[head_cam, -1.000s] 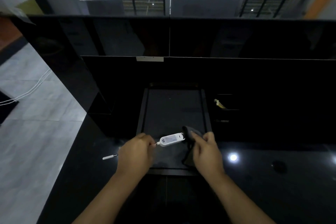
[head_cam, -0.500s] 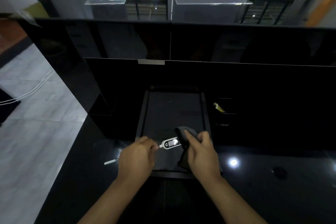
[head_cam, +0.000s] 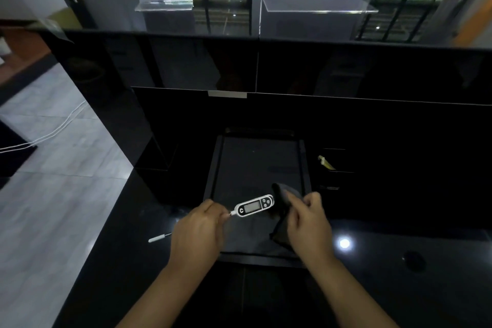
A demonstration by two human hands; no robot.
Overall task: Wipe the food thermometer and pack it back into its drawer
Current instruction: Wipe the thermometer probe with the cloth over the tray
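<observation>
A white food thermometer (head_cam: pixel 254 206) with a grey screen and black buttons faces up over the open black drawer (head_cam: pixel 215 162). My left hand (head_cam: pixel 198 231) grips its metal probe, whose capped tip (head_cam: pixel 159 237) sticks out to the left past my palm. My right hand (head_cam: pixel 307 224) holds a dark grey cloth (head_cam: pixel 282 194) bunched against the thermometer's far end. The cloth hangs down under my fingers.
The drawer is pulled out from a glossy black counter (head_cam: pixel 399 274). A small yellowish item (head_cam: pixel 325 162) lies in a dark shelf to the drawer's right. Grey tiled floor (head_cam: pixel 53 194) with white cables lies on the left. Glass panels stand behind.
The thermometer has turned so that its screen and buttons face up. The cloth has slid from over its body to its far end. Both hands stay above the drawer.
</observation>
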